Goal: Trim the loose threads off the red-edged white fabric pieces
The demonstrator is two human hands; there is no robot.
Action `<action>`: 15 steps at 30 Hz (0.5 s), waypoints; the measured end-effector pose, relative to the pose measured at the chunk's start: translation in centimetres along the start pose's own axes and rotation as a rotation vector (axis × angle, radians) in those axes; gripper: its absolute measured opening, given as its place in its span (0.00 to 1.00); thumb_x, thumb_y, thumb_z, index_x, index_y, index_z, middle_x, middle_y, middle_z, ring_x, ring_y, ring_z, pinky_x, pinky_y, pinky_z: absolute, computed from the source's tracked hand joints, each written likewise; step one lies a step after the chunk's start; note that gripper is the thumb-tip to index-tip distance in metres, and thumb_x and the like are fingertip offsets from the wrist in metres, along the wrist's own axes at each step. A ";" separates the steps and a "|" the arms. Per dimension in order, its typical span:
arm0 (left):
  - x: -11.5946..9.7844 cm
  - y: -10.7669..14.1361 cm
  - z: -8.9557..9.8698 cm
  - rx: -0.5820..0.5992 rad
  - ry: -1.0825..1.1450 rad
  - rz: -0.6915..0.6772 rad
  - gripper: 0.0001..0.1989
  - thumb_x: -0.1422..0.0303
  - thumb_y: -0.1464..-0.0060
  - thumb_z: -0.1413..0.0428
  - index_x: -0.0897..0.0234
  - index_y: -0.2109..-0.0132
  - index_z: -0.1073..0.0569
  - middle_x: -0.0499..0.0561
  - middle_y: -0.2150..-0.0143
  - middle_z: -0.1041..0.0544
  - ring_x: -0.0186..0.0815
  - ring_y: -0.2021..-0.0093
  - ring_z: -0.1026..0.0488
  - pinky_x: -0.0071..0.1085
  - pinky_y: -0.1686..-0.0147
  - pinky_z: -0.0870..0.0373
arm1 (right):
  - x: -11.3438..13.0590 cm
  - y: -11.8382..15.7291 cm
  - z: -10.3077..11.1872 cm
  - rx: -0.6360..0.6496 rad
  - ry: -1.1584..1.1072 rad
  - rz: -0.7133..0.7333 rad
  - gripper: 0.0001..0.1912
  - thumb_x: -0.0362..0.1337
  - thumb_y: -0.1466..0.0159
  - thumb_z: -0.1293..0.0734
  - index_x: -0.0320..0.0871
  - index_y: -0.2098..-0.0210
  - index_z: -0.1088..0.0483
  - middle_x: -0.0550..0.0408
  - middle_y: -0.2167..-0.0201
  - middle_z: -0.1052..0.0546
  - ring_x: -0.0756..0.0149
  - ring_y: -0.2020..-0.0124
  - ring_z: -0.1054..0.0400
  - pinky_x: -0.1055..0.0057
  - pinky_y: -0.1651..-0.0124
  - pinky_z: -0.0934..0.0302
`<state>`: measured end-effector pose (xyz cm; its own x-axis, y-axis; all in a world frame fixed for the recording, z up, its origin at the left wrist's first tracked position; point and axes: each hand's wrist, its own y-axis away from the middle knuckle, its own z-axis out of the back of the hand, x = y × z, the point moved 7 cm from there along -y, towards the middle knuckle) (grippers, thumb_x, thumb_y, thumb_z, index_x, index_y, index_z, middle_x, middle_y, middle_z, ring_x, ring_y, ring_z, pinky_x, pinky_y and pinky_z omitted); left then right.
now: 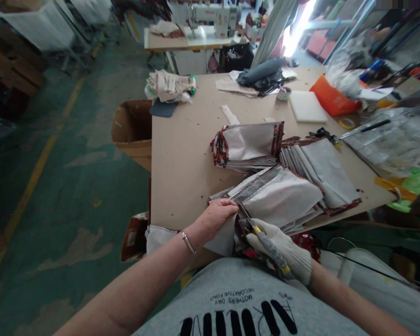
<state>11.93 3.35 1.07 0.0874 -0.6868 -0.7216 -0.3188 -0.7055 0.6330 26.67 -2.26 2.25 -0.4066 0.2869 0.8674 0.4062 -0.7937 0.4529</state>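
My left hand (219, 215), bare with a bracelet at the wrist, pinches the edge of a light grey fabric piece (224, 238) at the table's near edge. In my right hand (290, 249), covered by a white knit glove, is a pair of scissors (271, 247) with a yellow handle wrapped in grey. Their narrow metal blades point up and left, close to my left fingertips. Just beyond both hands lies a stack of grey fabric pieces (283, 193) with dark red frayed edges. My right fingertips are partly hidden behind the handle.
Two more fabric stacks, one at the middle (250, 142) and one at the right (332, 170), lie on the table (182, 154). Farther back are a white block (308, 106), a tape roll (284, 94) and an orange bag (334, 95). A cardboard box (131, 126) stands left.
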 end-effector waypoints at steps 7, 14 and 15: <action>0.5 -0.3 0.2 0.006 -0.017 -0.010 0.08 0.67 0.62 0.39 0.67 0.73 0.25 0.47 0.78 0.26 0.30 0.79 0.33 0.26 0.77 0.40 | -0.3 -0.2 -0.9 0.003 -0.183 -0.017 0.23 0.50 0.37 0.31 0.41 0.49 0.28 0.52 0.60 0.23 0.60 0.60 0.31 0.65 0.55 0.36; -1.1 1.3 -0.2 0.058 -0.157 -0.118 0.06 0.66 0.57 0.39 0.65 0.74 0.24 0.47 0.76 0.27 0.31 0.75 0.34 0.28 0.72 0.37 | 1.0 0.6 0.2 -0.130 -0.221 0.057 0.25 0.47 0.37 0.30 0.43 0.45 0.31 0.53 0.60 0.24 0.64 0.65 0.32 0.67 0.60 0.34; -2.0 1.9 -0.7 0.080 -0.208 -0.200 0.05 0.67 0.56 0.39 0.64 0.74 0.24 0.49 0.73 0.26 0.33 0.72 0.32 0.29 0.68 0.35 | 1.5 0.5 0.4 -0.177 -0.222 0.082 0.27 0.46 0.39 0.29 0.46 0.42 0.34 0.54 0.58 0.24 0.63 0.64 0.31 0.67 0.59 0.33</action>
<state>11.84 3.26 3.86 -0.0368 -0.4787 -0.8772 -0.3892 -0.8016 0.4538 26.62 -2.04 3.83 -0.1812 0.3134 0.9322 0.2734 -0.8945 0.3538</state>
